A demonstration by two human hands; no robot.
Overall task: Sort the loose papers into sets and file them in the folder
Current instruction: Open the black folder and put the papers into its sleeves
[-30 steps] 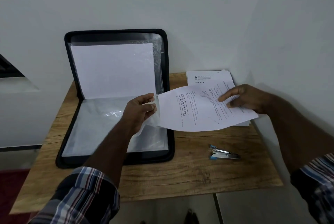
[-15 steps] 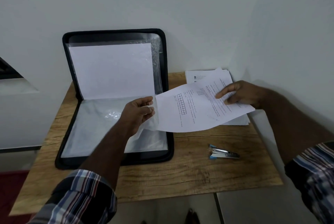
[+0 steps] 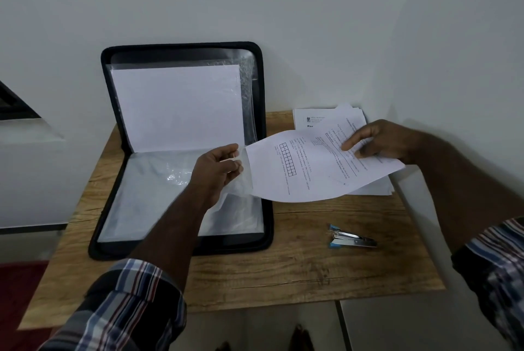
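On the wooden desk (image 3: 283,279), nearest me, lies a metal stapler (image 3: 353,238). My left hand (image 3: 218,172) pinches the thin clear sleeve (image 3: 241,180) of the black folder (image 3: 266,209); my right hand (image 3: 377,142) holds the printed sheet (image 3: 312,169), bent, just beside the opening. I think the soft sheet may crumple against the slippery plastic. The pile (image 3: 314,118) waits behind.

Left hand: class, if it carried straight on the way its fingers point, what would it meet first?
Probably the printed sheet held by the right hand; the left hand, pinching a plastic sleeve, points at its near edge.
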